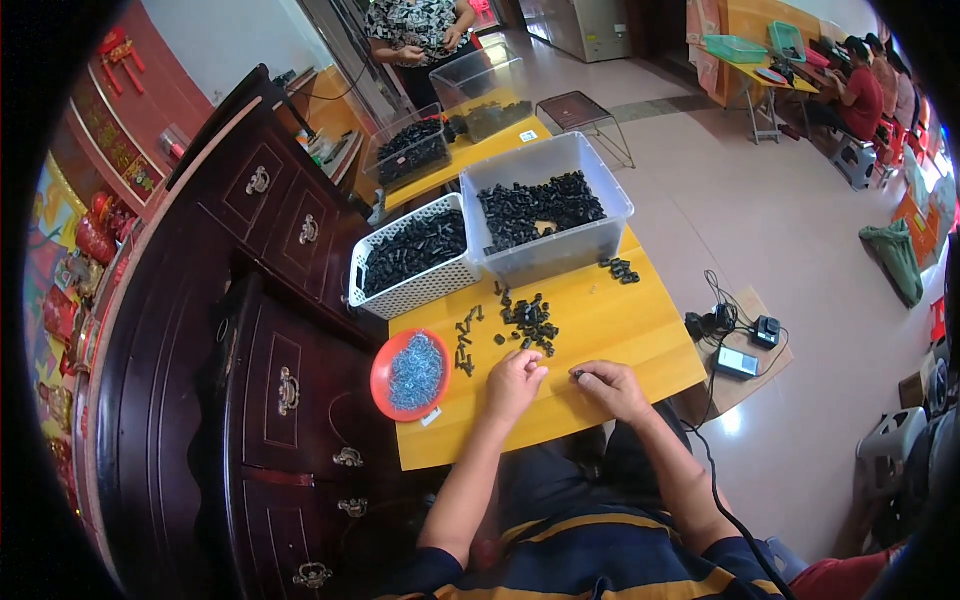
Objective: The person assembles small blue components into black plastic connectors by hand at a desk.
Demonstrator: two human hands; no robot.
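My right hand (612,390) is over the near part of the yellow table (640,330), its thumb and fingers pinching a small black plastic part (577,375). Left of it, my left hand (514,384) is closed with curled fingers; whatever it may hold is hidden. Just beyond that hand lies a loose pile of small black plastic parts (532,318). A line of longer black pieces (465,340) runs to its left. At the table's left edge, a red-orange bowl (377,388) holds many small silvery metal pieces (415,373), too small to name surely.
Behind the pile stand a white perforated basket (420,279) and a clear plastic bin (555,262), both full of black parts. A few more parts (621,270) lie at the right. Dark drawers (270,390) stand close left. A cable (716,470) hangs by my right arm. Other people sit or stand farther off.
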